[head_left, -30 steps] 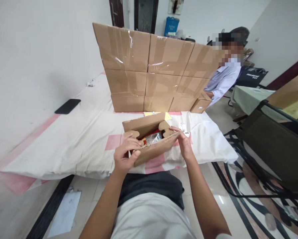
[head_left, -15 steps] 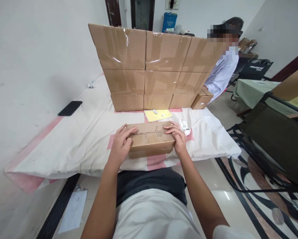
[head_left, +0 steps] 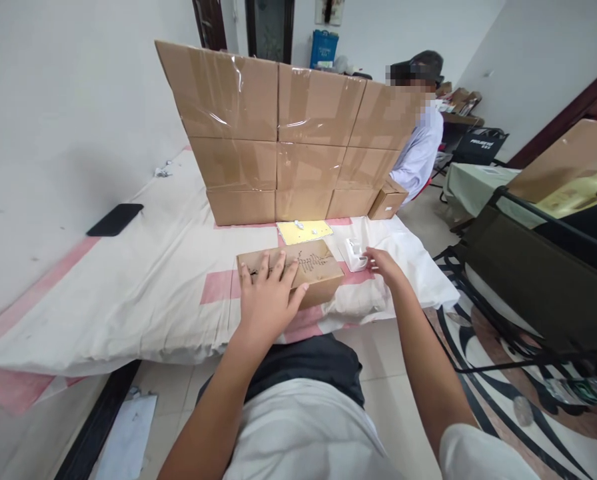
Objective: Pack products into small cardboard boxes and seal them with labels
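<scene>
My left hand (head_left: 268, 293) lies flat with fingers spread on top of a closed brown cardboard box (head_left: 318, 267), which has dark printing on its upper face. The box rests near the front edge of the cloth-covered table, turned slightly. My right hand (head_left: 382, 263) is at the right end of a small white tape dispenser (head_left: 354, 256), its fingers apart and the tips at or touching the dispenser's side. A yellow sheet (head_left: 304, 232) with small pale bits on it lies just behind the box.
A wall of stacked, taped boxes (head_left: 276, 140) stands across the table, with a smaller box (head_left: 387, 199) at its right end. A black phone-like slab (head_left: 115, 220) lies at left. Behind the stack sits another person (head_left: 421, 150). A folding chair (head_left: 533, 267) stands at right.
My right hand has left the box and moved right to the tape dispenser. My left hand has slid onto the box's top and flattened. The box has turned slightly.
</scene>
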Motion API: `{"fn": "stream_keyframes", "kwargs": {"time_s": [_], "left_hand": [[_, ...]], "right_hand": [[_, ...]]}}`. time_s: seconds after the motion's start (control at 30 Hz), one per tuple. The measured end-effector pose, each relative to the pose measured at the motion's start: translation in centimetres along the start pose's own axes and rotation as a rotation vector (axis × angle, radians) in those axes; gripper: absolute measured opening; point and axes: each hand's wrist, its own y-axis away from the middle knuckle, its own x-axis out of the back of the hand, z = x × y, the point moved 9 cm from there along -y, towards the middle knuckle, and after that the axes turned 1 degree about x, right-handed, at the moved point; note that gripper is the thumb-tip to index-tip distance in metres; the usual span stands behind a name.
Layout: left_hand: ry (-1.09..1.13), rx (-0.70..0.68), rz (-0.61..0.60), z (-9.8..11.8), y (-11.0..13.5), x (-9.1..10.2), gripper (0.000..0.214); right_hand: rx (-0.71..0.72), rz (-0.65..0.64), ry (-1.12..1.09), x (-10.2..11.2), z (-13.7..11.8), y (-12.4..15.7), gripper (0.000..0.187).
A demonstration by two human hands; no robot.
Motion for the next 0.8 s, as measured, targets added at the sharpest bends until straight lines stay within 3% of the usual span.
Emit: {"fn": "stream_keyframes", "kwargs": {"time_s": [0.17,0.47,0.63,0.8], "left_hand": [[-0.01,-0.014,0.031,0.2,0.2,0.1,0.054],[0.015,-0.003,0.07,0.0,0.5,0.3,0.052],[0.023,-0.007,0.084,0.0,0.6,0.3,0.053],[0.026,-0.005,0.092,-0.1,0.7,0.4,0.054]], "right_hand": [[-0.119,-0.076,0.075,-1.6,1.0,-0.6,0.024],[-0.248,-0.09,0.133,-2.4,0.6,-0.9,0.009],[-0.272,-0.081,0.104,-2.6,0.9,0.0,0.025],[-0.265,-0.075,0.052,-3.0,0.8,-0.1,0.029]]}}
